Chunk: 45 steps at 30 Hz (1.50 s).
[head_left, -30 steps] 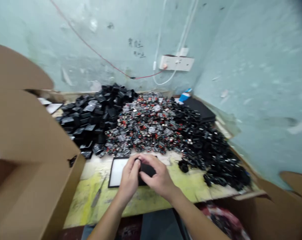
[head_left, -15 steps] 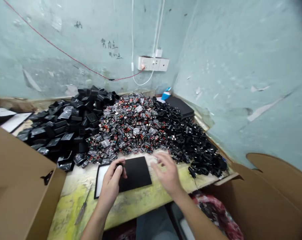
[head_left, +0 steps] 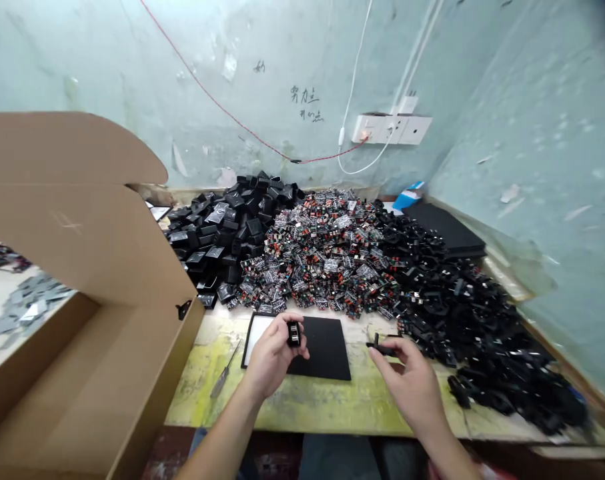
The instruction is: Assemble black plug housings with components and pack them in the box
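Observation:
My left hand [head_left: 272, 357] is closed around a small black USB charger housing [head_left: 294, 335], whose end shows two metallic slots. It is above a black foam pad [head_left: 327, 350] that lies on a white-faced, black-edged panel [head_left: 256, 333]. My right hand [head_left: 413, 383] pinches a black plastic plug part [head_left: 379, 345] with an upright prong, apart from the pad on its right side. Behind the hands is a heap of small circuit boards [head_left: 327, 257]. Black plastic parts [head_left: 432, 287] are piled to the right, and black housings [head_left: 232, 227] to the left.
An open cardboard box [head_left: 97, 247] stands at the left edge of the yellow-stained table [head_left: 332, 413]. A thin screwdriver [head_left: 225, 373] lies beside the panel. Black foam sheets [head_left: 447, 227] are stacked at the back right, below a wall socket strip [head_left: 392, 129].
The view has turned left, shifting the scene rightward. My right hand, blurred with no part visible in it earlier, now pinches the plug part. The housing's slotted end now shows in my left hand.

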Tool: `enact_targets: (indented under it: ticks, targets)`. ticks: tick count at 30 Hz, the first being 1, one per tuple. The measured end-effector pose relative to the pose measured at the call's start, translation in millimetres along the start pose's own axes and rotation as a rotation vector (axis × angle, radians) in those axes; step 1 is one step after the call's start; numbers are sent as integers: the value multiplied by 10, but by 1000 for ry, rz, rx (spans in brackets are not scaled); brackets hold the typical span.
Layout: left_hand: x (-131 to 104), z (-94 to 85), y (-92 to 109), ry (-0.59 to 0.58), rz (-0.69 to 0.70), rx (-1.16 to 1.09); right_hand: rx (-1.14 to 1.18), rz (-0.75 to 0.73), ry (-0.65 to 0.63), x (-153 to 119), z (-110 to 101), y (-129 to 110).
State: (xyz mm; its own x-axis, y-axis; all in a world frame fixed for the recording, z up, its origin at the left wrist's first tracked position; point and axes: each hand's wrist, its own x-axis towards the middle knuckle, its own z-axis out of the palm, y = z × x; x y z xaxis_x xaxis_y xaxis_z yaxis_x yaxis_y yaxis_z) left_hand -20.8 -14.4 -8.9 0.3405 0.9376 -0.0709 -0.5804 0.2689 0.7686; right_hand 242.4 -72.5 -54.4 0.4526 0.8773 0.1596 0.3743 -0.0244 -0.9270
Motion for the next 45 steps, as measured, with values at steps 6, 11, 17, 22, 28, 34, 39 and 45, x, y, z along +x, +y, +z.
enact_targets:
  ticks: [6, 11, 17, 22, 28, 34, 39, 45]
  targets:
    - [-99, 34, -129, 22, -27, 26, 556, 6, -142, -193, 695, -614]
    - [-173, -1, -97, 86, -6, 51, 483, -49, -350, -344, 847, -748]
    - [-183, -66, 20, 63, -21, 67, 441, 50, -441, -218, 765, -876]
    - [-148, -64, 41, 40, -11, 36, 491, 31, -435, -133, 751, -976]
    - [-145, -88, 72, 73, 6, 95, 428, 10, -506, -148, 742, -966]
    - [-136, -67, 67, 80, -4, 124, 387, -22, -532, -156, 752, -1009]
    - [-128, -62, 46, 100, -6, 173, 288, -93, -498, -153, 766, -1041]
    - [-116, -103, -6, 138, 25, 313, 208, -146, -467, -158, 793, -1027]
